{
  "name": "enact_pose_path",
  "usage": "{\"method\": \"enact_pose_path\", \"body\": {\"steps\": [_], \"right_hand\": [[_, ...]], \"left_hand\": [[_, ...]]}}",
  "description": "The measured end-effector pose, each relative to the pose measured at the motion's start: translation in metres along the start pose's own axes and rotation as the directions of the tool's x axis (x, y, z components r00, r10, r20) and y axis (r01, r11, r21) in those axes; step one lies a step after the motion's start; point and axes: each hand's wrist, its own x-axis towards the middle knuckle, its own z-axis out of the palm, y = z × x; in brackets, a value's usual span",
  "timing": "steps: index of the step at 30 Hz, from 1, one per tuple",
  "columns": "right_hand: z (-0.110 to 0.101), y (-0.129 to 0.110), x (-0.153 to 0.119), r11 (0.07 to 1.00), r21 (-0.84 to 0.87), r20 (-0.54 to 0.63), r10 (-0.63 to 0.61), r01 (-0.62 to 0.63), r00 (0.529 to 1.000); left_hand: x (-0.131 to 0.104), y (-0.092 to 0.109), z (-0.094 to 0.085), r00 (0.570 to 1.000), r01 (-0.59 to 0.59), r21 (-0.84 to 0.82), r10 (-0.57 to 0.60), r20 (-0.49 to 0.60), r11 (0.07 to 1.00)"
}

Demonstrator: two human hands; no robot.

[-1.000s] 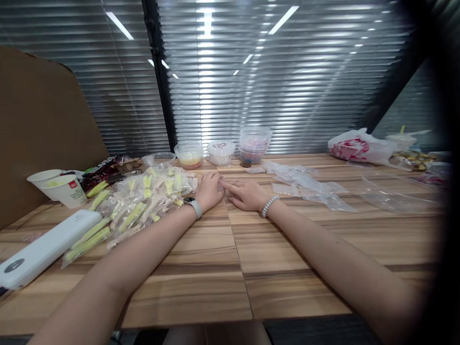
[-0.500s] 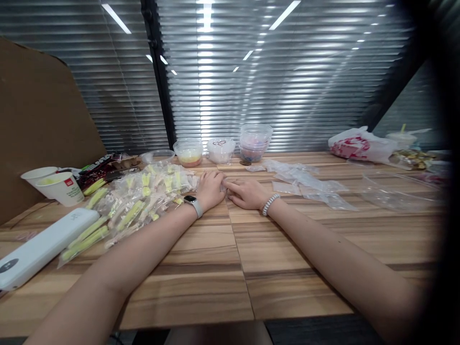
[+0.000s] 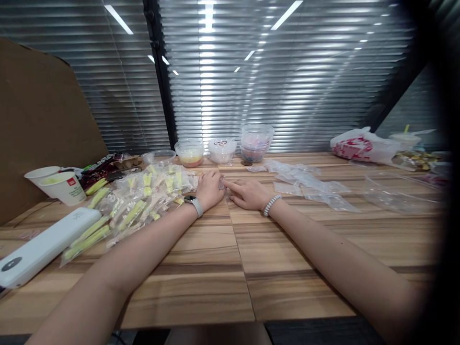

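Observation:
At the middle of the table my left hand (image 3: 211,189), with a watch on its wrist, is closed around a small clear plastic bag (image 3: 222,183), most of it hidden by the fingers. Facing it, my right hand (image 3: 250,194) has its index finger stretched to the bag's edge, the other fingers curled under in a pinch. Whatever the bag contains is too small to make out. Left of my left hand lies a pile of clear packets (image 3: 134,199) with yellow and pale pieces inside. Flat clear bags (image 3: 309,182) are spread to the right of my right hand.
Clear plastic bowls (image 3: 189,152) and stacked tubs (image 3: 257,143) with coloured contents line the back edge. At left are paper cups (image 3: 68,189), a white elongated device (image 3: 50,244) and a cardboard panel (image 3: 43,110). A red-and-white plastic bag (image 3: 362,146) lies at the far right.
Both hands stay in nearly the same place, meeting at the small bag. A little more of the bag shows between the fingers. The whole view has shifted slightly.

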Motion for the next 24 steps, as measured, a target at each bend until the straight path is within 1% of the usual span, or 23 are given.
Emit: {"method": "enact_pose_path", "body": {"steps": [2,7,9,13,15,24], "right_hand": [[-0.0013,-0.0008,0.0005,1.0,0.006,0.002,0.001,-0.001,1.0],[-0.005,-0.0028,0.0015,1.0,0.012,0.009,-0.002,0.001,1.0],[-0.0055,-0.0029,0.0014,1.0,0.008,0.008,-0.001,0.001,1.0],[-0.004,-0.0024,0.0011,1.0,-0.015,0.003,0.004,-0.004,1.0],[-0.0027,-0.0019,0.0011,1.0,-0.025,0.0,-0.002,0.002,1.0],[-0.0019,-0.0013,0.0013,1.0,-0.02,-0.011,-0.001,0.001,1.0]], "left_hand": [[-0.0001,0.0011,-0.0006,1.0,-0.015,0.01,0.015,0.002,1.0],[-0.0004,0.0029,-0.0014,0.99,-0.137,-0.009,0.137,0.018,0.991],[-0.0001,0.0021,-0.0014,0.993,-0.119,-0.01,0.119,0.015,0.993],[0.0005,-0.0005,-0.0009,1.0,0.014,0.019,-0.014,-0.007,1.0],[0.0004,-0.0011,-0.0008,0.999,0.038,0.035,-0.038,-0.006,0.999],[-0.0008,0.0,0.0007,0.999,-0.039,0.053,0.04,-0.008,0.998]]}}
